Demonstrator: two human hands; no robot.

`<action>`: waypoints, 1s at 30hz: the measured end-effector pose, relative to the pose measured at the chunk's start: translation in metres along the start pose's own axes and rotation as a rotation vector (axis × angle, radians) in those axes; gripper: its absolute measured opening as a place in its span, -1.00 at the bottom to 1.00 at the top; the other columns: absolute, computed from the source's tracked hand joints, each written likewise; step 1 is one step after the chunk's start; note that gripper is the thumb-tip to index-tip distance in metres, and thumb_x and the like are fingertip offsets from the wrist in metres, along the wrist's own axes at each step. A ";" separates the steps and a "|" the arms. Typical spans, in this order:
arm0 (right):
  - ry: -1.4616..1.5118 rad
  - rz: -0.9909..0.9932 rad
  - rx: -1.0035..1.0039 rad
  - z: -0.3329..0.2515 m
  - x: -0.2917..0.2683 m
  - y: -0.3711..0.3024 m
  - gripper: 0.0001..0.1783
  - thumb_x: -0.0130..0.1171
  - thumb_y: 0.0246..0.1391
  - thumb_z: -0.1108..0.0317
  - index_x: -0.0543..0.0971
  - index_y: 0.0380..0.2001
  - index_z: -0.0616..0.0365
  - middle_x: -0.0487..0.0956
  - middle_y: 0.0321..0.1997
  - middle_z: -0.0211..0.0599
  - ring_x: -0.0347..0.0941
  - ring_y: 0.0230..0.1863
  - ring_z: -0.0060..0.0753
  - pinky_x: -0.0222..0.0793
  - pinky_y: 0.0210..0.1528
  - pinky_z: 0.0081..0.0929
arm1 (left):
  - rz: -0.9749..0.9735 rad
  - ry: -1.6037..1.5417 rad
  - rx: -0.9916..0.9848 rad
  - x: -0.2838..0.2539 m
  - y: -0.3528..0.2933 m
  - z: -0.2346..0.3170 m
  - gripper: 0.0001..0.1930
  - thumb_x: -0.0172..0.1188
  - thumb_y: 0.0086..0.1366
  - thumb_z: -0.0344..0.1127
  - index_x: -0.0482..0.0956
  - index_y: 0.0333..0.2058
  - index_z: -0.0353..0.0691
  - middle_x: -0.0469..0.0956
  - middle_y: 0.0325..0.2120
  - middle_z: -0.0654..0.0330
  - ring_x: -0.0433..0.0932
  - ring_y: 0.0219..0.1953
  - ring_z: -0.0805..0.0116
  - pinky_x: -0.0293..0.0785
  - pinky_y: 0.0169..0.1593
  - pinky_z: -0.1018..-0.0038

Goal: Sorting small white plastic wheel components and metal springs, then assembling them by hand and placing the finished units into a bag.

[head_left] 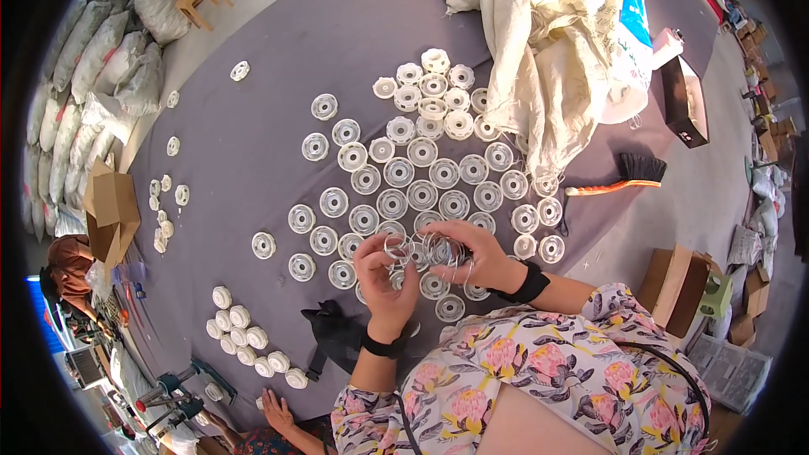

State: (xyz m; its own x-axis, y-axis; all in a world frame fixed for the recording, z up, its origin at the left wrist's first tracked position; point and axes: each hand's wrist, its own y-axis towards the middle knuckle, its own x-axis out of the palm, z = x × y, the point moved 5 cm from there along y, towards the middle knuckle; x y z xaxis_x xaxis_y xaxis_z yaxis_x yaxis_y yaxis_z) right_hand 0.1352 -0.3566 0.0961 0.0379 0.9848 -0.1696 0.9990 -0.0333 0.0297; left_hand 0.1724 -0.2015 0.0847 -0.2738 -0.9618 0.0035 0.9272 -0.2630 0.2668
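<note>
Thin wire rings [443, 250] are held over the near part of a cluster of round white parts [422, 152]. The right hand [482, 254] grips most rings; the left hand [388, 282] pinches others (how many is unclear). Beyond the cluster slumps a cream sack [539, 50]; right of it lies a black-bristled brush [640, 170].

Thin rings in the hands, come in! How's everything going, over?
Right hand: holding a bunch of thin rings. Left hand: pinching more. White round parts spread below. Black bundle near left hand.
</note>
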 end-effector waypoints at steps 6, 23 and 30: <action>-0.179 0.027 -0.063 -0.010 -0.005 0.003 -0.44 0.32 -0.25 0.27 0.44 -0.09 0.10 0.49 -0.21 -0.26 0.45 -0.20 -0.27 0.38 -0.18 -0.44 | 0.063 -0.206 -0.176 0.001 -0.001 0.008 -0.61 0.04 0.01 -0.72 0.25 -0.17 -0.26 0.36 -0.12 0.07 0.45 -0.11 0.29 0.41 -0.08 0.46; -0.143 0.115 0.100 0.037 -0.008 -0.002 -0.50 0.25 -0.14 0.17 0.41 -0.09 0.04 0.47 -0.11 -0.23 0.44 -0.10 -0.25 0.37 -0.09 -0.38 | 0.045 -0.212 -0.356 0.029 -0.022 -0.037 -0.61 -0.19 0.20 -0.47 0.25 0.04 -0.27 0.35 -0.21 0.16 0.39 -0.41 0.50 0.37 -0.31 0.60; -0.387 0.106 -0.150 0.051 -0.009 -0.003 -0.60 0.18 -0.12 0.21 0.44 -0.14 -0.05 0.50 -0.20 -0.36 0.50 -0.32 -0.28 0.44 -0.33 -0.42 | 0.073 -0.601 -0.994 0.027 -0.037 -0.064 -0.69 -0.23 0.27 -0.09 0.35 -0.22 -0.17 0.36 -0.71 0.27 0.00 -0.83 0.61 -0.10 -0.74 0.64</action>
State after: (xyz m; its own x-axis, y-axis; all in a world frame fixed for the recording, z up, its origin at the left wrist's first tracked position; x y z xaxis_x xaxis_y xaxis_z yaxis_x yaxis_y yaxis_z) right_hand 0.1334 -0.3739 0.0474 0.1745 0.8398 -0.5140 0.9757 -0.0772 0.2052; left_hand 0.1471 -0.2231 0.0128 -0.0414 -0.8560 0.5152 0.6644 -0.4087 -0.6257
